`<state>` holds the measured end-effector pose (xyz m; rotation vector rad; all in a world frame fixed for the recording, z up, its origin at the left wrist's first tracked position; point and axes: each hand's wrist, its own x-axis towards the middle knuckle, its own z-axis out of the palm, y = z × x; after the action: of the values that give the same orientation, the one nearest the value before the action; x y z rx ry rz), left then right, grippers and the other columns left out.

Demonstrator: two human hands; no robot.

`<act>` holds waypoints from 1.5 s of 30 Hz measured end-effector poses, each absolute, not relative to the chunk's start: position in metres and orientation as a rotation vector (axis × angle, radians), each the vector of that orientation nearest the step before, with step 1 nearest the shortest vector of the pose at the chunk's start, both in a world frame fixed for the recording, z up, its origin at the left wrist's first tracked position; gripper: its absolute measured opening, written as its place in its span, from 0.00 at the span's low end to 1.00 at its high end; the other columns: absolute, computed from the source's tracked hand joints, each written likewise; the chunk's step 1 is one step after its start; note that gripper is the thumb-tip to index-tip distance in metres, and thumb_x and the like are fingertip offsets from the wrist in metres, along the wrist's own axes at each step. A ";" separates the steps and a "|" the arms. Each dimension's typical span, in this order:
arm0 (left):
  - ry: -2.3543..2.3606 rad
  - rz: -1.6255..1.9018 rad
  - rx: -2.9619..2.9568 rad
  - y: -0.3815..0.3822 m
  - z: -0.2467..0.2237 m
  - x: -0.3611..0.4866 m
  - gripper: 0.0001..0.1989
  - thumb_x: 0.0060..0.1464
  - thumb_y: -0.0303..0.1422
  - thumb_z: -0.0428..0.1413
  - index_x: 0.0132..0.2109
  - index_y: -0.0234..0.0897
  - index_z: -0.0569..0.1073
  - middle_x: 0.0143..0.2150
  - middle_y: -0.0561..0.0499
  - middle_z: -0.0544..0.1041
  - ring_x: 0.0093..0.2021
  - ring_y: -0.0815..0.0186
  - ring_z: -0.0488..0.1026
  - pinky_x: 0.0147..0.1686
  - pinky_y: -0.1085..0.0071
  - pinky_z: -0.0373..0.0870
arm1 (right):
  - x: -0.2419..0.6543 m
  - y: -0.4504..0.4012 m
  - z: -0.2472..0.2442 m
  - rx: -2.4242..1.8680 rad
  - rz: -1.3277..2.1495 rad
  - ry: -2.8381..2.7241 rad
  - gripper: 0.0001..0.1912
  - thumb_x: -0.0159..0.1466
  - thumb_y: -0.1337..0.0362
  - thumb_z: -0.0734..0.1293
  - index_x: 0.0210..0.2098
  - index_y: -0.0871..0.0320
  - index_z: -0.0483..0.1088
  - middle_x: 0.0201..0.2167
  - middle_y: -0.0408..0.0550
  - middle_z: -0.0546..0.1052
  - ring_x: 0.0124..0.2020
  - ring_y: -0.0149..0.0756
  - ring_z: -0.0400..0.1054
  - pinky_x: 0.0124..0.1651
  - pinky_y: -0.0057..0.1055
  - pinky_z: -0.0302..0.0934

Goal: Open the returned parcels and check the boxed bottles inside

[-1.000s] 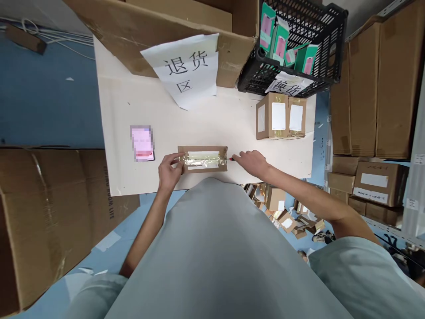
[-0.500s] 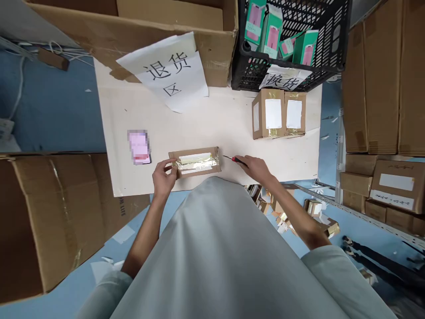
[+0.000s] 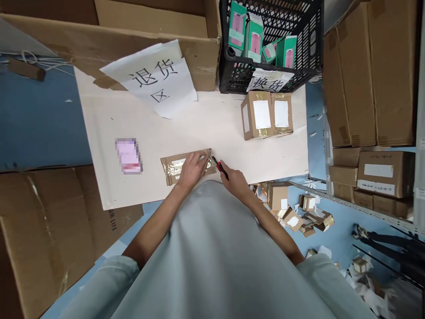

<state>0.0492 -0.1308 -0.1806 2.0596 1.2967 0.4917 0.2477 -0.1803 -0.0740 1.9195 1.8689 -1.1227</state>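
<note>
A flat, taped cardboard box (image 3: 168,172) with a white label lies near the table's front edge. My left hand (image 3: 193,170) rests over its right half, fingers bent and pressing it down close to the right end. Part of the label is hidden beneath that hand. In my right hand (image 3: 235,180), the fingers are wrapped round a red-and-black utility knife (image 3: 220,166). The knife's tip is at the box's right end; whether it has gone into the tape cannot be made out.
A phone-like pink item (image 3: 129,156), pixelated, lies left on the white table (image 3: 149,133). Two labelled cartons (image 3: 262,116) stand back right, before a black crate (image 3: 229,79) of green-and-pink boxes. Behind is a large open carton (image 3: 202,66). A person's legs (image 3: 381,241) show lower right.
My left hand has moved from the box's left end to its right half. The knife in my right hand has come up to the box's right end. The whole view has shifted.
</note>
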 end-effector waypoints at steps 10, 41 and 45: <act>1.222 0.596 1.984 -0.133 -0.201 0.041 0.18 0.75 0.38 0.51 0.61 0.44 0.81 0.59 0.38 0.80 0.60 0.47 0.74 0.61 0.47 0.71 | 0.189 -0.177 -0.064 1.912 -0.881 1.649 0.35 0.81 0.69 0.52 0.85 0.59 0.42 0.55 0.65 0.83 0.55 0.49 0.82 0.57 0.41 0.73; 1.137 0.354 2.134 -0.145 -0.179 0.040 0.21 0.61 0.35 0.68 0.60 0.38 0.79 0.69 0.33 0.71 0.68 0.35 0.67 0.62 0.42 0.71 | 0.204 -0.192 -0.041 1.905 -0.928 1.579 0.31 0.83 0.62 0.50 0.83 0.56 0.48 0.54 0.66 0.83 0.56 0.55 0.81 0.54 0.43 0.72; 1.184 0.299 2.158 -0.142 -0.175 0.045 0.21 0.58 0.34 0.69 0.57 0.37 0.78 0.67 0.32 0.72 0.65 0.35 0.68 0.58 0.43 0.73 | 0.207 -0.190 -0.044 1.887 -0.947 1.608 0.32 0.82 0.64 0.51 0.83 0.58 0.48 0.54 0.66 0.83 0.56 0.54 0.81 0.55 0.41 0.72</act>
<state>0.0447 -0.1423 -0.1753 2.1576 1.1842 0.2986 0.2069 -0.1900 -0.0444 1.8866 1.6085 -0.9471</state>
